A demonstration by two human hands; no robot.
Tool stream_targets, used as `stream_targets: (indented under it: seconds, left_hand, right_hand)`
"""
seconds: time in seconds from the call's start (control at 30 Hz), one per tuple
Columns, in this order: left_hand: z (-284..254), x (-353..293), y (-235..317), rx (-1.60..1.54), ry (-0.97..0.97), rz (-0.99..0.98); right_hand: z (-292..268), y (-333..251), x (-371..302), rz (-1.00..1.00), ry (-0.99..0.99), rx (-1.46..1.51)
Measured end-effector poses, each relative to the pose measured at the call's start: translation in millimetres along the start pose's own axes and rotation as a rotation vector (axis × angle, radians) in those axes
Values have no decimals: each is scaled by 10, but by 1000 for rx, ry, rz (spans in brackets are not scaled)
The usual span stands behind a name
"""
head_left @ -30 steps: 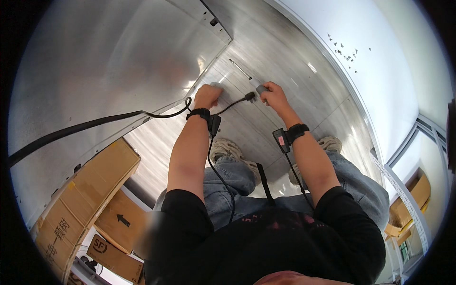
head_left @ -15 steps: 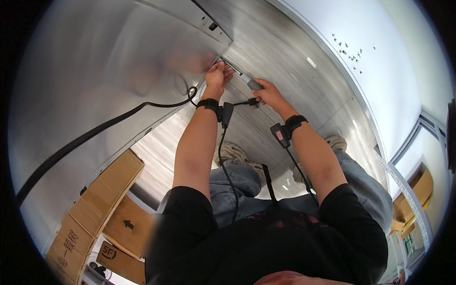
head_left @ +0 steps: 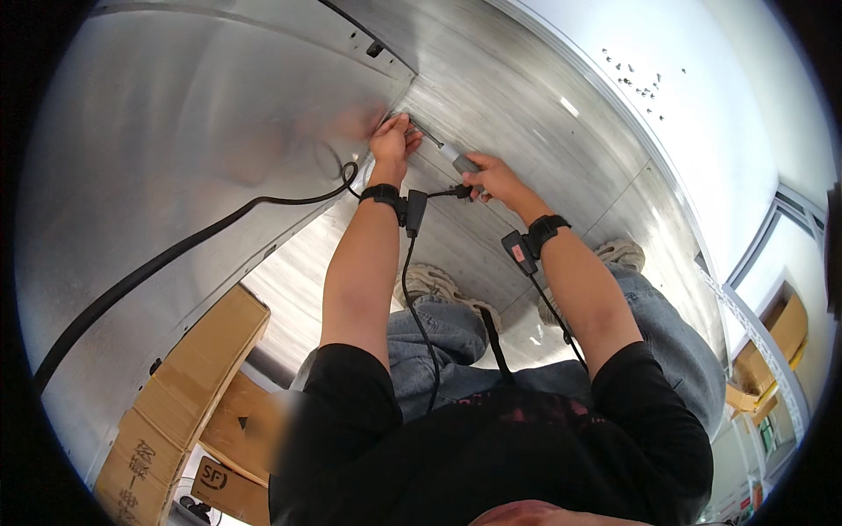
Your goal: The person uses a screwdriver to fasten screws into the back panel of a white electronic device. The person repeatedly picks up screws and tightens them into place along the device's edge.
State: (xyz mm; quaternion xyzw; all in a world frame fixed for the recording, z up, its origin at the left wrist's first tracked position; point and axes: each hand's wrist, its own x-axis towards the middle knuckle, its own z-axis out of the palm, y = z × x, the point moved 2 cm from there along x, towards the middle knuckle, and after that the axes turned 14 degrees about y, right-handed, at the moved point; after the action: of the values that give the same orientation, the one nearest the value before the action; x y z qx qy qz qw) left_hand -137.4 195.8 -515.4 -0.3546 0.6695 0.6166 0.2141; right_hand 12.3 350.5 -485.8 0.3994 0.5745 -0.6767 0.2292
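Observation:
A screwdriver (head_left: 456, 156) with a grey handle and a long thin metal shaft is gripped in my right hand (head_left: 496, 178). Its shaft points up and left toward the lower corner edge of a large shiny metal panel (head_left: 219, 149). At that edge is my left hand (head_left: 394, 145), thumb and forefinger drawn together beside the shaft's tip, the other fingers loosely bent. Whatever is pinched there, and the exact tip, is too small or hidden. Each wrist wears a black strap with a small cabled box, the left box (head_left: 416, 213) and the right box (head_left: 518, 252).
A thick black cable (head_left: 210, 230) runs across the metal panel toward my left wrist. Several small screws (head_left: 647, 90) lie scattered on a white surface at the right. Cardboard boxes (head_left: 215, 351) stand at lower left. My shoes (head_left: 430, 285) rest on the grey plank floor (head_left: 605, 167).
The view has shifted slightly, moving the panel and screws a little leftward in the picture. Both hands keep their places at the panel edge, with the screwdriver still in the right one.

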Motion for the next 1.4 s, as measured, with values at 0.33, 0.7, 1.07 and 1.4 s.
stream_targets:
  seconds: [0.33,0.7,1.07,1.4]
  left_hand:
    - [-78,37,-20,-92,50,-60]
    - [-92,30,-15,-158,59,-103]
    - [-65,19,-25,-152,103,-70]
    - [-69,29,-50,-196,84,-57]
  right_hand:
    - [32,10,48,-24,-48,-10]
    - [47,-41,89,17,-59,43]
    - [29,-35,101,53,-77,100]
    - [127,-74,131,25,19,-33]
